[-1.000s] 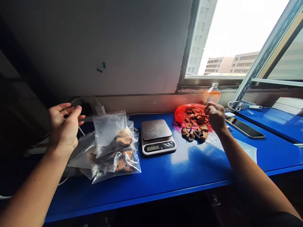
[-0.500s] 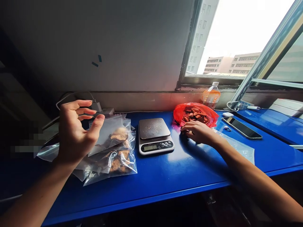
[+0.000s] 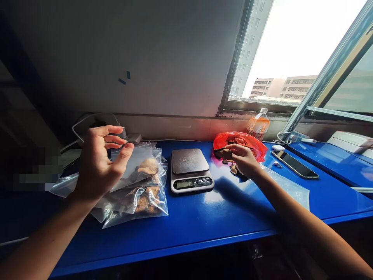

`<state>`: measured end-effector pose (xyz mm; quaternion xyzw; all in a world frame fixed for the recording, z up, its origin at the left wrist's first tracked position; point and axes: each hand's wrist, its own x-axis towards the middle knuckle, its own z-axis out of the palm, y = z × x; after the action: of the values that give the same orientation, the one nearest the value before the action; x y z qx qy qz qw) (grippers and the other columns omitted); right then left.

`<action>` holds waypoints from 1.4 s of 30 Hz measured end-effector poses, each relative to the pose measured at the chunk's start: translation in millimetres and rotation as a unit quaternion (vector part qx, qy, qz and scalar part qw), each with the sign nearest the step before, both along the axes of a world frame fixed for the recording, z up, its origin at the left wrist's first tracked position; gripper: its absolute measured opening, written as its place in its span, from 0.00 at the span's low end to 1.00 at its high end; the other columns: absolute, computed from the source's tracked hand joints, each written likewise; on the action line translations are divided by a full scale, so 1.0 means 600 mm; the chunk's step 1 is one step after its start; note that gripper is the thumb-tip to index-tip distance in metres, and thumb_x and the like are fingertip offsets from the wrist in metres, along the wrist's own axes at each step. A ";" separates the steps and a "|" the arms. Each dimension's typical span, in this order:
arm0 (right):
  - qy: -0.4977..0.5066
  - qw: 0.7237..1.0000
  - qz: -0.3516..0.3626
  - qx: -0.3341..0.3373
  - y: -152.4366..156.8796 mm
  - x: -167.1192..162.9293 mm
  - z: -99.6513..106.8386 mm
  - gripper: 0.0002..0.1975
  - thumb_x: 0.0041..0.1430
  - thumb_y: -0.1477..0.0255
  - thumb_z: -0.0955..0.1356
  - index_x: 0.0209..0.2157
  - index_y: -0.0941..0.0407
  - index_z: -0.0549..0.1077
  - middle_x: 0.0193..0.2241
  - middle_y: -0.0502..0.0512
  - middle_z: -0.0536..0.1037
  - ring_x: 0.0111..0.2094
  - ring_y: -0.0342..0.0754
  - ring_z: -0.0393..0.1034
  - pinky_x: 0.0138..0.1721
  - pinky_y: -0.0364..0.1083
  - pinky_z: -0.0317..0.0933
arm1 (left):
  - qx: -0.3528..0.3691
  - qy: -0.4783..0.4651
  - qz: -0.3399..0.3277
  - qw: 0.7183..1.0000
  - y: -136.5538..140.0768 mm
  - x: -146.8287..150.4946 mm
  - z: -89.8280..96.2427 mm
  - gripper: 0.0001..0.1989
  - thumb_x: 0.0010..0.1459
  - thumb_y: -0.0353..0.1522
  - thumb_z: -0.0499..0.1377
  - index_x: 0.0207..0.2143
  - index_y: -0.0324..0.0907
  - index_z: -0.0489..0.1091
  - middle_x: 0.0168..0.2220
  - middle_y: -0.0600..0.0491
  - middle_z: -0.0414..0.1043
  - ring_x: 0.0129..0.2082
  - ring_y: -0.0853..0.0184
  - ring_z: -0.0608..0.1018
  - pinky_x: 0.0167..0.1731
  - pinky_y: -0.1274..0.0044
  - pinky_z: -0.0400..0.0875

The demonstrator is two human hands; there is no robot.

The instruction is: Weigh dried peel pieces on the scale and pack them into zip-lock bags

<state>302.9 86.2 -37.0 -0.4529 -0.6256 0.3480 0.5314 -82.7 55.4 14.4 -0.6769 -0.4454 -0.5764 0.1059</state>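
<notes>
My left hand (image 3: 100, 165) hovers over the pile of clear zip bags (image 3: 151, 198), empty, its fingers curved and apart from the thumb. Brown dried slices show inside the bags. Between my fingertips, my right hand (image 3: 245, 158) pinches a dried brown slice (image 3: 223, 153) in front of the red plastic bag (image 3: 258, 140). More dried pieces fill that red bag, and a few loose ones (image 3: 234, 169) lie on the table below my right hand. A kitchen scale (image 3: 190, 161) with a bare metal plate stands between my hands; its display digits are hard to read.
Behind the red bag stands a bottle of orange drink (image 3: 259, 123). A phone (image 3: 295, 164), a white earbud (image 3: 277, 164) and its case (image 3: 278, 147) lie to the right. A flat clear bag (image 3: 291, 188) rests under my right forearm on the blue table (image 3: 198, 221).
My right hand has lifted off the table with a dried slice in its fingers, uncovering loose pieces below. My left hand stays raised in nearly the same pose.
</notes>
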 end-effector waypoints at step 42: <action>-0.248 0.926 0.002 0.285 -0.118 -0.203 0.034 0.07 0.61 0.69 0.64 0.41 0.52 0.70 0.27 0.54 0.78 0.27 0.48 0.71 0.32 0.47 0.60 | -0.438 -0.169 -0.417 0.779 -0.037 0.127 -0.008 0.19 0.55 0.42 0.67 0.47 0.45 0.75 0.43 0.48 0.79 0.42 0.60 0.80 0.42 0.71 0.76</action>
<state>181.3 15.7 -16.3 -0.3530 -0.8112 0.0321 0.4651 -6.7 33.3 9.7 -0.6615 -0.3350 -0.4123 -0.5293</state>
